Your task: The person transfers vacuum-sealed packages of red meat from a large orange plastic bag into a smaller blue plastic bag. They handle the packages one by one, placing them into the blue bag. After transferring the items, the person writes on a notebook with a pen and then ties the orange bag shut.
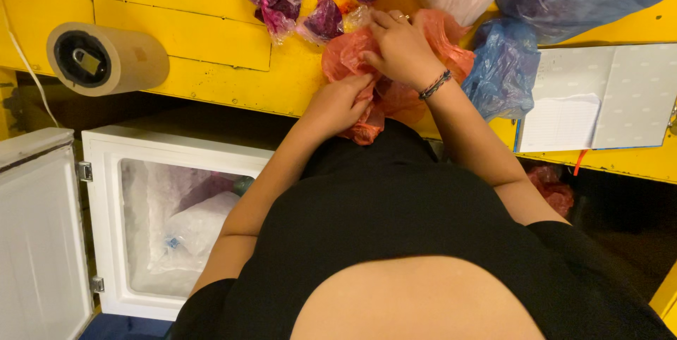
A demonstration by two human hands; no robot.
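Left grip: left hand [338, 104] closed on the lower edge of the orange plastic bag [352, 51].
Right grip: right hand [400, 47] pressed on top of the bag, fingers curled into it.
Bag position: on the yellow tabletop [211, 29], directly beneath both hands.
Nearer hand: both touching.
Beyond the grip: purple wrapped bundles [324, 19].
Right of it: blue bag [501, 72].

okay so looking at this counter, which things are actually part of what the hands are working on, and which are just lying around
In hand:
- left hand and right hand, both gripping the orange plastic bag
- small clear bags of dark purple stuff just beyond it

Lying about:
- blue plastic bag
- open notebook
- brown tape roll
- open white chest freezer below the yellow counter
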